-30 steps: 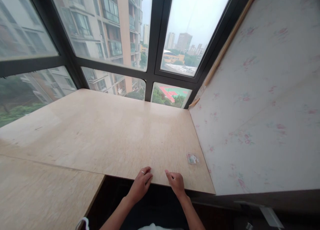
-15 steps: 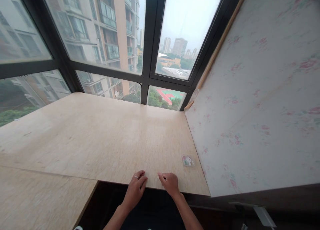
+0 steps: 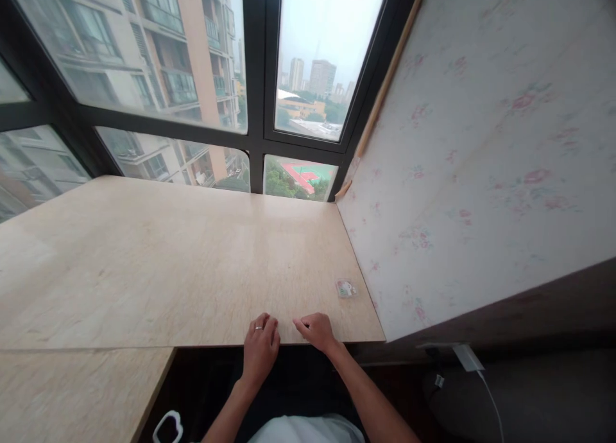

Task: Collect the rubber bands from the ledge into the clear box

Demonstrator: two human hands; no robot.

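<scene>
My left hand (image 3: 262,348), a ring on one finger, rests at the front edge of the pale stone-patterned ledge (image 3: 206,263). Its fingers are curled in together, and nothing shows in them. A short gap to the right, my right hand (image 3: 316,331) lies on the same edge, closed in a loose fist with the thumb towards the left hand. A small clear plastic box (image 3: 346,289) with white and coloured bits inside lies flat beyond the right hand, near the wall. Neither hand touches it.
Dark-framed windows (image 3: 256,96) stand along the back of the ledge. Flowered wallpaper (image 3: 462,173) covers the wall on the right. A lower left slab (image 3: 81,385) adjoins the ledge. A white cable (image 3: 491,398) hangs at lower right, and a white loop-shaped object (image 3: 168,425) is at lower left.
My view has turned to the right and tilted, so the ledge, box and windows sit further left. Both hands stay closed at the edge, and the box lies where it was.
</scene>
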